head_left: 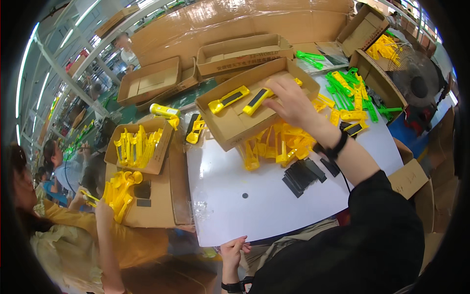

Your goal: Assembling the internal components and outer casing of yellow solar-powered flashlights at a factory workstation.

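Note:
My right hand (293, 103), with a black band on its wrist, reaches into a shallow cardboard tray (220, 130). Its thumb and fingers close on one end of a yellow plastic part (257, 101) with a black rectangular panel. Left of it in the tray lies a similar yellow part (228, 100). My left hand (235, 250) rests low at the near edge of the white table (225, 206), fingers loosely apart, with nothing visible in it. A pile of yellow parts (281, 144) sits under and beside the tray. Nearer me are several stacked black rectangular pieces (302, 176).
Green and yellow parts (350, 90) are heaped at the right, near a fan (418, 85). At left, a co-worker's hand (104, 208) is beside yellow parts (120, 191) and a filled cardboard box (161, 164). Further cardboard trays (245, 51) stand at the back.

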A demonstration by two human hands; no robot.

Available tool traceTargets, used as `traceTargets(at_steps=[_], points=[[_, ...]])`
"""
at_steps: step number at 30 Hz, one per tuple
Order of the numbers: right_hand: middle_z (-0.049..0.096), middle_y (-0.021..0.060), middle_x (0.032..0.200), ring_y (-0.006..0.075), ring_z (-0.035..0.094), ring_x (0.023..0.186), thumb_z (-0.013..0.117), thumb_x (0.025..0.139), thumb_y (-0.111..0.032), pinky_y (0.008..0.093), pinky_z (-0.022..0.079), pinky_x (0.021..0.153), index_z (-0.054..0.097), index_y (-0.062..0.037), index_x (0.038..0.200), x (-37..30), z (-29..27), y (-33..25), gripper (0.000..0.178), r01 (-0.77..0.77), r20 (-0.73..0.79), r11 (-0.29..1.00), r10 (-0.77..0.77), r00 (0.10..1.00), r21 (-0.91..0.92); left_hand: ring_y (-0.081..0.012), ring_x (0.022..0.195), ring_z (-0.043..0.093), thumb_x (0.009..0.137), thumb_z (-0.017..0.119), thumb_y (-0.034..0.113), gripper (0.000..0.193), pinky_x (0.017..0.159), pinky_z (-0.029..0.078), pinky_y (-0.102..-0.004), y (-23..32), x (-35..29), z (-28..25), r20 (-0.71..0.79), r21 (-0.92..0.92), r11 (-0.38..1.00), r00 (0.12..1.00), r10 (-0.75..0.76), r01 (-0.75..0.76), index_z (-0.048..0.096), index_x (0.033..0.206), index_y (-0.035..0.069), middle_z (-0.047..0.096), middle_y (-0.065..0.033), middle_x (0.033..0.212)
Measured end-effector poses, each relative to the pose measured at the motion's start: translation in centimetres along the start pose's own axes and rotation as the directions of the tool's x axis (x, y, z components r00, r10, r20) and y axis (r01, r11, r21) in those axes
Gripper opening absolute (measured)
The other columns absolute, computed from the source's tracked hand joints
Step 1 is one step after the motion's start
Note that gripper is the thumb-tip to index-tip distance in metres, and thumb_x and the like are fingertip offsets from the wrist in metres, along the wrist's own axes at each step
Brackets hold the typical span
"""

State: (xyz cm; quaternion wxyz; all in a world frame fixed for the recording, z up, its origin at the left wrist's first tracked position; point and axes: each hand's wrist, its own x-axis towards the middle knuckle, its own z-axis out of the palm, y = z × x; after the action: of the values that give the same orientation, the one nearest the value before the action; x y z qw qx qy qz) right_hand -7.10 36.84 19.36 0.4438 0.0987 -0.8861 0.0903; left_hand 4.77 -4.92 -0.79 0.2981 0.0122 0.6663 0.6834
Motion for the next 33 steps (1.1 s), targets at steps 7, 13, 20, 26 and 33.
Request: traceTargets(at_steps=[7, 13, 20, 26, 33], points=[[0.052, 0.0160, 0.122, 0.0337, 0.050, 0.116, 0.065, 0.078, -0.012, 0.0435, 0.040, 0.099, 0.053, -0.0064, 0.122, -22.0, -1.4, -9.4, 0.046, -0.408, 0.407, 0.902, 0.324, 0.854, 0.139, -0.0247, 0.074, 0.068, 0.098, 0.049, 0.012, 0.046, 0.068, 0.056, -0.0301, -0.6, -1.7, 2.1, -0.129, -0.109, 0.991, 0.990, 0.057, -0.071, 0.032, 0.141, 0.007, 0.059, -0.0203, 0.118], [0.041, 0.0161, 0.138, 0.0359, 0.037, 0.131, 0.065, 0.084, -0.024, 0.0471, 0.030, 0.109, 0.051, -0.0109, 0.125, -26.3, -1.6, -11.2, 0.046, -0.479, 0.446, 0.875, 0.458, 0.769, -0.074, -0.0204, 0.079, 0.067, 0.095, 0.055, 0.012, 0.035, 0.068, 0.055, -0.0293, 2.0, 0.7, 2.4, 0.058, 0.111, 0.985, 0.988, -0.140, 0.133, 0.047, 0.126, 0.000, 0.065, -0.0164, 0.105], [0.025, 0.0269, 0.145, 0.0432, 0.021, 0.137, 0.069, 0.081, -0.036, 0.0539, 0.015, 0.112, 0.036, -0.0048, 0.137, -27.2, -1.9, -11.3, 0.072, -0.578, 0.249, 0.808, 0.587, 0.771, -0.116, -0.0159, 0.083, 0.063, 0.093, 0.059, 0.015, 0.036, 0.072, 0.052, -0.0267, 2.0, 0.9, 3.4, 0.167, 0.388, 0.919, 0.986, 0.000, -0.066, 0.050, 0.123, -0.003, 0.066, -0.0138, 0.101], [0.019, 0.0286, 0.148, 0.0433, 0.015, 0.139, 0.061, 0.084, -0.051, 0.0503, 0.013, 0.115, 0.030, 0.0008, 0.142, -26.7, -0.9, -11.1, 0.084, -0.602, 0.385, 0.748, 0.662, 0.643, -0.280, -0.0159, 0.082, 0.065, 0.091, 0.061, 0.016, 0.036, 0.072, 0.052, -0.0277, 2.4, 0.8, 1.8, 0.166, 0.533, 0.842, 0.986, -0.009, -0.083, 0.054, 0.122, -0.002, 0.066, -0.0135, 0.099], [0.031, 0.0211, 0.142, 0.0389, 0.027, 0.133, 0.064, 0.085, -0.025, 0.0490, 0.020, 0.111, 0.045, -0.0045, 0.129, -28.1, -3.2, -11.3, 0.053, -0.592, 0.293, 0.806, 0.567, 0.770, -0.005, -0.0181, 0.066, 0.065, 0.087, 0.064, 0.017, 0.030, 0.060, 0.051, -0.0302, 6.7, 5.8, -1.1, 0.093, 0.706, 0.675, 0.972, 0.215, -0.217, 0.061, 0.113, 0.002, 0.068, -0.0147, 0.086]])
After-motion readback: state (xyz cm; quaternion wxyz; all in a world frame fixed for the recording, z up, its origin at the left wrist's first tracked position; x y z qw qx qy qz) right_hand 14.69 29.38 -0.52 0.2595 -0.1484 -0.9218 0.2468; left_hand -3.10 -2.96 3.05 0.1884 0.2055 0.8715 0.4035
